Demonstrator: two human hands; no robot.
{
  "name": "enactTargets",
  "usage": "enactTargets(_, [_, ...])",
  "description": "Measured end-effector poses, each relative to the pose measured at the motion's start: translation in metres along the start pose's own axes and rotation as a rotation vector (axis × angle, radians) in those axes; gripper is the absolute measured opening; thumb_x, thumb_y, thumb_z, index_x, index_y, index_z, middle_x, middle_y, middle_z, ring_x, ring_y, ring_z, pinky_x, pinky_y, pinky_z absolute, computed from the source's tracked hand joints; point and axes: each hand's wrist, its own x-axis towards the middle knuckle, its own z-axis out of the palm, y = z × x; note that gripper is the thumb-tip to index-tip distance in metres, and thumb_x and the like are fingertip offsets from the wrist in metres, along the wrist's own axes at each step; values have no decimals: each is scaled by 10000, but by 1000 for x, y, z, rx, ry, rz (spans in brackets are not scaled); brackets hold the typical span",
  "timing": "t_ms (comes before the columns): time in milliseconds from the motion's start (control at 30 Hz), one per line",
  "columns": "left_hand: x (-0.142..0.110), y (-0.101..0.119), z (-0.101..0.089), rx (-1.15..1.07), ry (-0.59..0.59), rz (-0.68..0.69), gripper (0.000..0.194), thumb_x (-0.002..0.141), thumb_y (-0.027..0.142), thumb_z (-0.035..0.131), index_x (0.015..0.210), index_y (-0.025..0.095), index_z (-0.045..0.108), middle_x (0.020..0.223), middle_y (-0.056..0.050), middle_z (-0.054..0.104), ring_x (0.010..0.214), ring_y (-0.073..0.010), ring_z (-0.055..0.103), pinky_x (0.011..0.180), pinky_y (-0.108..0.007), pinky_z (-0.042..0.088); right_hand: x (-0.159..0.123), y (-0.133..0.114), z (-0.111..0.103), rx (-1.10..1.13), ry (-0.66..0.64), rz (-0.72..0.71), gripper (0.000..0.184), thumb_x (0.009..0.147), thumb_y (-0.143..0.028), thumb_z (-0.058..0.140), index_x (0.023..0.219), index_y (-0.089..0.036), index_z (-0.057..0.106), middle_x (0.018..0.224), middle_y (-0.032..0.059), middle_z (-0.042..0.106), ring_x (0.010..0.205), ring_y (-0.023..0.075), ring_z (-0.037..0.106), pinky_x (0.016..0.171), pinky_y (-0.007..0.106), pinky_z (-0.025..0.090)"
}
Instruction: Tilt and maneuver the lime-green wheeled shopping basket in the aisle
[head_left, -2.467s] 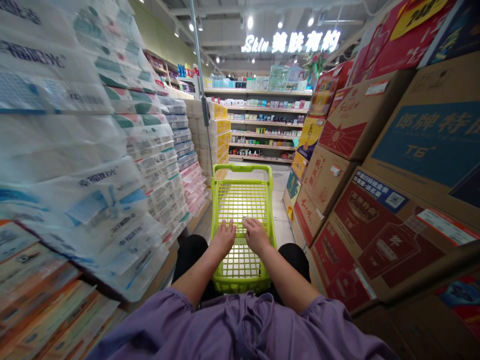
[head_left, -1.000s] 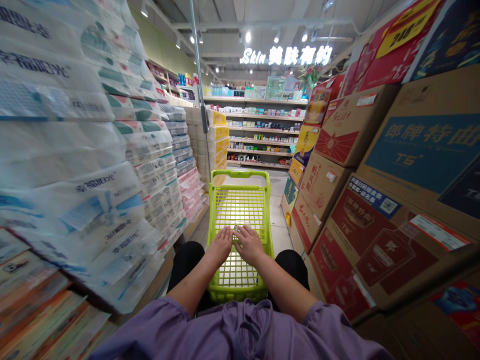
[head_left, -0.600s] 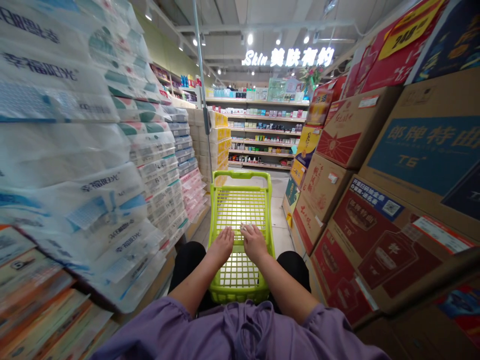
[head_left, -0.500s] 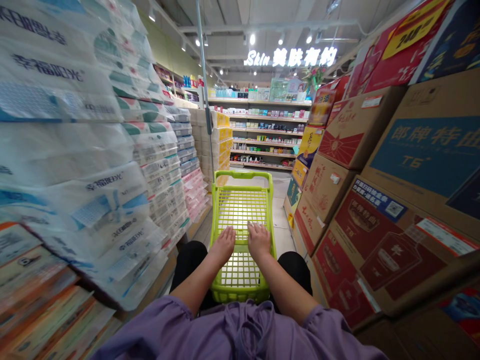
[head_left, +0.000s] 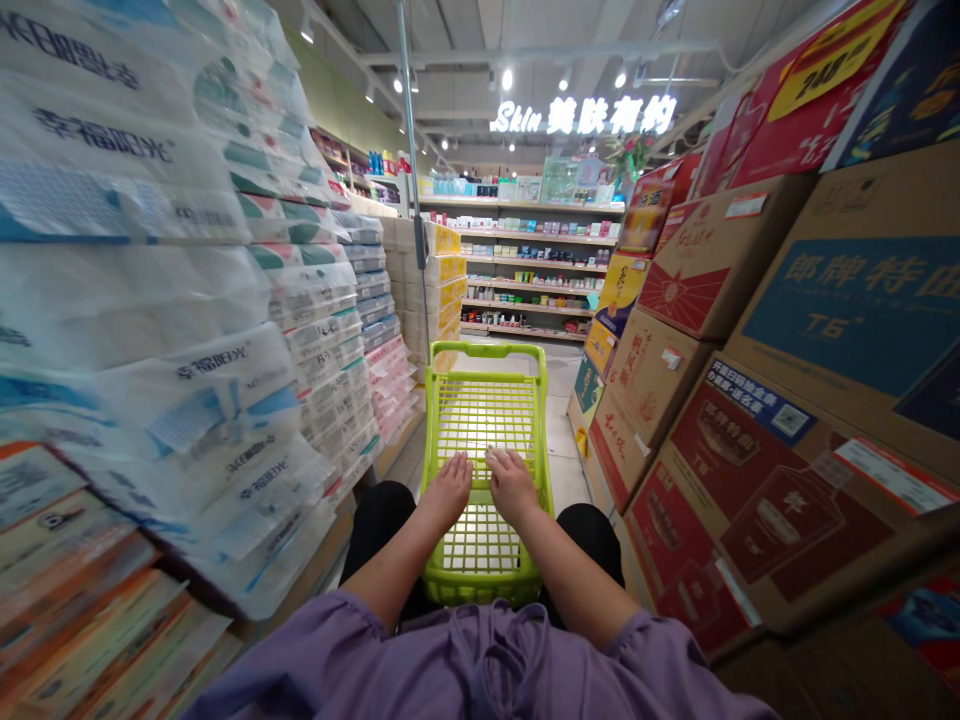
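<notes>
A lime-green shopping cart (head_left: 484,410) stands in front of me in a narrow shop aisle, its mesh basket holding nothing I can see. My left hand (head_left: 448,487) and my right hand (head_left: 511,481) rest side by side on the cart's handle bar, fingers curled over it. Both forearms reach forward from my purple sleeves.
Stacked packs of tissue paper (head_left: 172,330) wall the left side of the aisle. Stacked cardboard cartons (head_left: 757,330) lean in on the right. A metal pole (head_left: 414,190) rises left of the cart. Product shelves (head_left: 525,270) and a lit sign (head_left: 585,115) close the far end.
The view has swayed slightly as the cart and I move along the aisle. Both hands stay on the handle, with only small shifts of the fingers.
</notes>
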Motion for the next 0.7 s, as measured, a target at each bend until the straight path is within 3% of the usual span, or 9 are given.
enactTargets(67, [0,-1,0,-5,4,0,510,844,45,357,1339,32,478,1399,-238,475,1339,-297,420,1090,-494,353,0,0,1,36,-18,-77,415,848,-108,469,1197,-249,644,1335,13,579,1264,211,438,1098,377,341])
enactTargets(233, [-1,-1,-2,-12,-2,1,493,846,49,372,1325,36,487,1411,-236,462,1343,-296,414,1092,-488,354,0,0,1,1,56,147,427,859,-112,460,1243,-213,616,1326,55,582,1262,248,435,1076,418,351])
enactTargets(400, [0,-1,-3,-30,-21,-4,491,838,35,380,1317,13,484,1415,-251,449,1353,-295,398,1097,-460,354,0,2,3,99,-16,-104,452,813,-57,475,1180,-250,655,1307,8,599,1248,204,440,1087,374,350])
enactTargets(600, [0,-2,-1,-50,-12,-11,483,842,41,382,1312,53,496,1414,-221,469,1352,-285,403,1095,-455,355,2,5,4,39,50,160,457,813,-81,489,1208,-250,644,1297,59,599,1225,244,455,1042,428,376])
enactTargets(700, [0,-2,-1,-44,-13,-15,487,840,38,378,1315,48,489,1423,-224,455,1355,-286,398,1092,-453,356,1,4,4,85,10,3,486,787,-48,492,1191,-265,654,1268,32,621,1205,226,468,1050,409,379])
